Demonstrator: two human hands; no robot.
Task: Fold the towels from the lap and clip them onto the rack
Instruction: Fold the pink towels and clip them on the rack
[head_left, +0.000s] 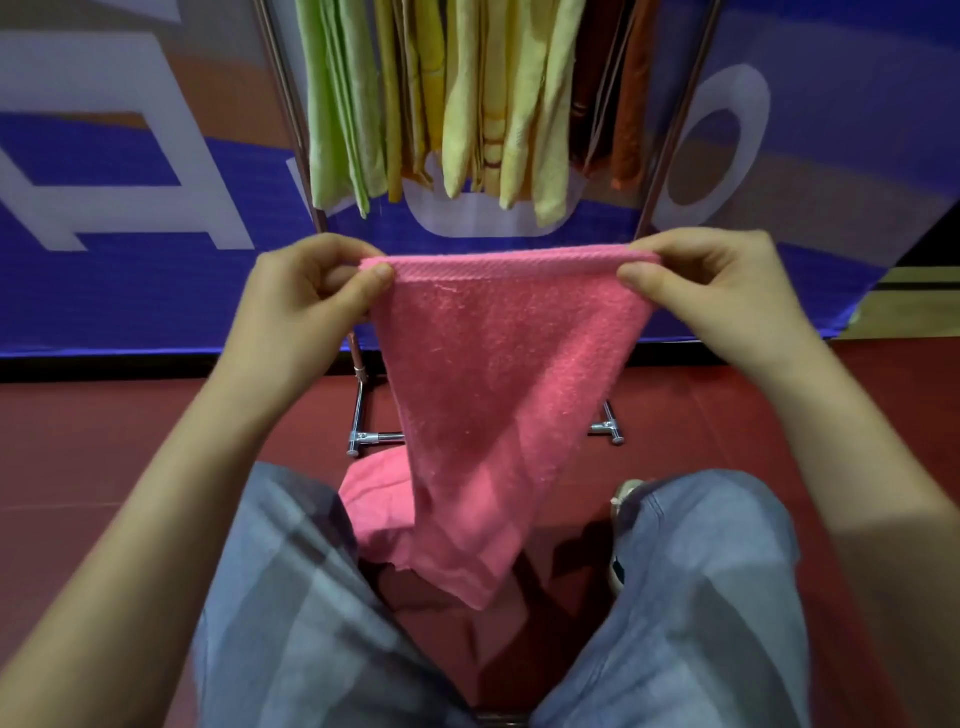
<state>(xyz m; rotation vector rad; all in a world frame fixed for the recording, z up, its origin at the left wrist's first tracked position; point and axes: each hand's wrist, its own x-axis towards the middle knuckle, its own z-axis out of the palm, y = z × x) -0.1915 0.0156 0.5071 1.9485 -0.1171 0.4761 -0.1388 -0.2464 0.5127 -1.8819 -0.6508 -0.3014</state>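
A pink towel (493, 384) hangs stretched between my hands, its top edge level and taut. My left hand (306, 296) pinches the top left corner and my right hand (711, 291) pinches the top right corner. The towel narrows downward and its lower end drapes between my knees. More pink cloth (374, 499) lies bunched beside my left thigh; whether it is a second towel I cannot tell. The metal rack (670, 150) stands straight ahead, with several green, yellow and orange towels (467, 104) hanging from it.
My legs in grey checked trousers (291, 597) fill the lower view. The rack's chrome feet (363, 439) stand on a dark red floor. A blue banner with large white letters (130, 182) stands behind the rack. A shoe (623, 499) shows by my right knee.
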